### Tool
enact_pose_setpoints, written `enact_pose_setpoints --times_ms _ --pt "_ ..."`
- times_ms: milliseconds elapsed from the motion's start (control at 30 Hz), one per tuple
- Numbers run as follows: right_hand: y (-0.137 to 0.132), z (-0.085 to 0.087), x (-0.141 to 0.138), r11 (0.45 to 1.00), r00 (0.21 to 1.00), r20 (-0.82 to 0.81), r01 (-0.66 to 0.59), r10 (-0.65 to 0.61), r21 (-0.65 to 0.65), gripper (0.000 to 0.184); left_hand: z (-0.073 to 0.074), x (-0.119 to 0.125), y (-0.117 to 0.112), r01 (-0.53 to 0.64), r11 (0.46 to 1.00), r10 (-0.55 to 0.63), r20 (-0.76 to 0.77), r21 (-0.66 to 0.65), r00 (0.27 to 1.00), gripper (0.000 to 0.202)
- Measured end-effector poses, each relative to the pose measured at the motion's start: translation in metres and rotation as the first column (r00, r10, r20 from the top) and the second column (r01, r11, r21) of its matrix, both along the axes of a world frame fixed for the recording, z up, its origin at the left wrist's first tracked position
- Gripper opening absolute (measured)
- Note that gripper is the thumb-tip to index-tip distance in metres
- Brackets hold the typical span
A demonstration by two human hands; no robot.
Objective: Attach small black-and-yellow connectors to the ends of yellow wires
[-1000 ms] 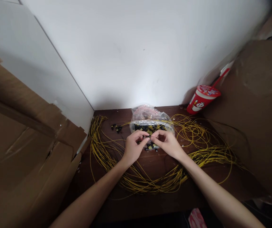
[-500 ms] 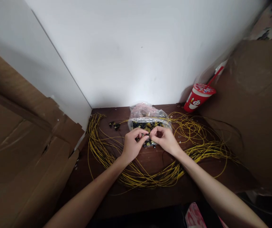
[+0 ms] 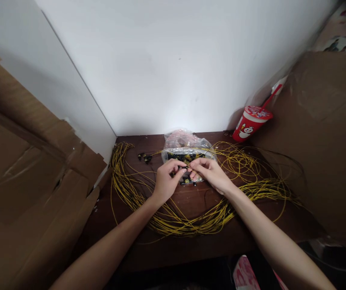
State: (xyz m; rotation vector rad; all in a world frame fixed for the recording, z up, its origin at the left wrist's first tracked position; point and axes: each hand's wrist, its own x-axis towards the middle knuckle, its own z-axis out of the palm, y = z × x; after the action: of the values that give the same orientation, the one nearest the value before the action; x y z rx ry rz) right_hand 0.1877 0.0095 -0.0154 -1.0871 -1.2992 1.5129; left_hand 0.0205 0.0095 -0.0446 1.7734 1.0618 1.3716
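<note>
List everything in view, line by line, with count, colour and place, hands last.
Plastic bag: one, clear, table's rear middle
Small parts: many, black and yellow, in the bag
Loose parts: several, mostly black, left of the bag
Wire bundle: one, yellow and black, curving across the front
Loose wires: uncounted, yellow, right of the bag
Cup: one, red and white with red straw, rear right
Cardboard: pieces on both sides, brown
Table: one, dark brown, under everything
Wall panels: two, white, rear and left
Patterned item: one, pink, bottom edge
Dark piece: one, black, at left fingertips
Left hand: one, before the bag
Right hand: one, beside the left
</note>
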Motion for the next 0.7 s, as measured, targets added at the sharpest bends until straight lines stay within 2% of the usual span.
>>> enact_pose_setpoints --times_ms 167,267,467,700 --pt "-0.0003 -0.0012 0.0000 0.998 0.994 0.112 -0.003 -0.004 0.060 0.032 0.0000 -0.0001 -0.0003 -0.001 1.000 0.001 -0.004 0.007 1.000 0.010" --pt "0.0004 -0.0028 -0.0010 0.997 0.992 0.122 0.014 -0.023 0.075 0.029 -0.0002 -0.0002 -0.0003 -0.007 1.000 0.007 -0.011 0.000 1.000 0.010" --pt "0.0014 -0.0054 -0.0027 0.981 0.982 0.179 0.027 -0.061 0.191 0.022 -0.0003 -0.0006 -0.0011 -0.002 1.000 0.002 -0.014 0.000 1.000 0.010" --pt "0.0002 -0.0052 -0.0054 0.971 0.976 0.201 0.034 -0.083 0.236 0.019 -0.0029 -0.0004 -0.0005 0.004 1.000 -0.004 -0.010 -0.006 1.000 0.009"
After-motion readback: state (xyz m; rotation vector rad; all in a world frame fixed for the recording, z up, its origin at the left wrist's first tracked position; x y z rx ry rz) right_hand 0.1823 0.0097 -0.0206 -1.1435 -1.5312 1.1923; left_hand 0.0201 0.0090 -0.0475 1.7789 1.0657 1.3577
